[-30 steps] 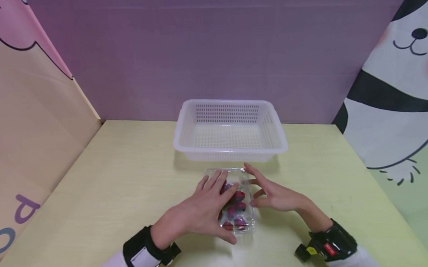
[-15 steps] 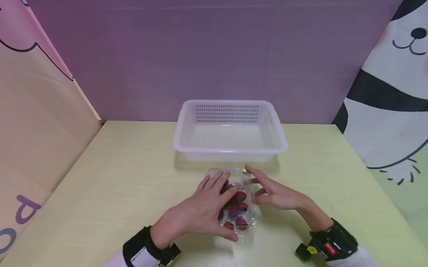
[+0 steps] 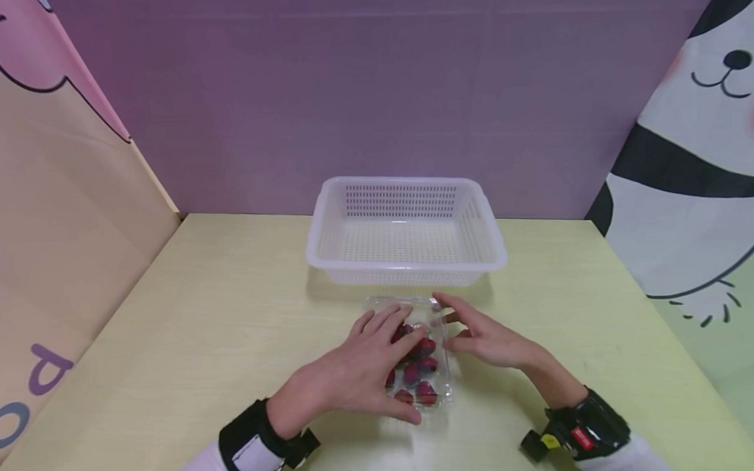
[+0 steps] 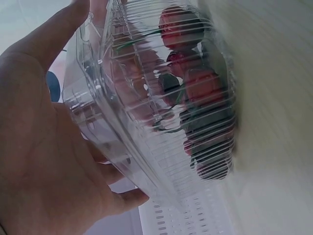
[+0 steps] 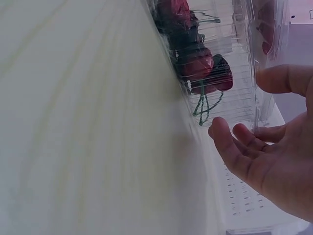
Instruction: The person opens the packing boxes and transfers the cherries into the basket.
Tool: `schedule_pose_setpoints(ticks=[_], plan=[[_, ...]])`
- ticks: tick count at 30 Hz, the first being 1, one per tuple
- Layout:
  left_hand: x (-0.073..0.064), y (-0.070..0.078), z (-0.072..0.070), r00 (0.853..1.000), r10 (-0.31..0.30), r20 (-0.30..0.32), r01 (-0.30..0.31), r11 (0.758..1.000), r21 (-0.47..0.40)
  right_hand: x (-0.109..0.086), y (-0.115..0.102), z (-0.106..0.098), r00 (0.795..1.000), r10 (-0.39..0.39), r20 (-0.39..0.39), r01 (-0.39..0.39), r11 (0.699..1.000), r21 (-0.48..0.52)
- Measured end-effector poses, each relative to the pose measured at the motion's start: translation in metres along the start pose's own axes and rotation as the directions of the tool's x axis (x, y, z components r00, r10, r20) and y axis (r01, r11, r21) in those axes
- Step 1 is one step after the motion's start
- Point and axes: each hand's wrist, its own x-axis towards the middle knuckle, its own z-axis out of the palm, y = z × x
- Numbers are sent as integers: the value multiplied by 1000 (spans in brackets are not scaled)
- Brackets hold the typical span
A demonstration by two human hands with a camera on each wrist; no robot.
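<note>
A clear plastic clamshell box (image 3: 443,392) lies on the table in front of the basket, its ribbed base showing in both wrist views. Inside are several dark red, cherry-like fruits (image 4: 203,85) with thin green stems. My left hand (image 3: 363,374) lies across the lid with fingers and thumb spread, covering the box's left half in the head view. My right hand (image 3: 493,339) is at the box's far right corner. Its thumb (image 5: 283,78) meets the rim, and its other fingers are loosely bent around the corner. Some of those fingertips are hidden behind the plastic.
A white perforated basket (image 3: 409,267) stands just behind the box, near the back wall. The pale wooden table (image 3: 230,310) extends to both sides. A purple panel (image 3: 372,90) closes off the back, and printed panels stand left and right.
The box and my left hand have shifted very slightly to the right. My right hand stays at the same corner, its fingertips a touch lower in the head view.
</note>
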Motion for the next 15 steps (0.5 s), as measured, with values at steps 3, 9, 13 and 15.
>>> schedule_pose_setpoints(ticks=[3, 9, 13, 15], plan=[[0, 0, 0, 1000, 13, 4, -13, 1000, -4, 1, -2, 1, 999, 21, -34, -21, 1000, 12], [1, 2, 0, 1000, 19, 7, -19, 1000, 2, 4, -1, 1, 997, 43, -66, -41, 999, 22], [1, 1, 1, 1000, 27, -1, -27, 1000, -13, 3, -2, 1, 997, 28, -74, -25, 999, 46], [2, 1, 1, 999, 35, -3, -35, 999, -16, 4, -1, 2, 996, 28, -87, -23, 998, 56]])
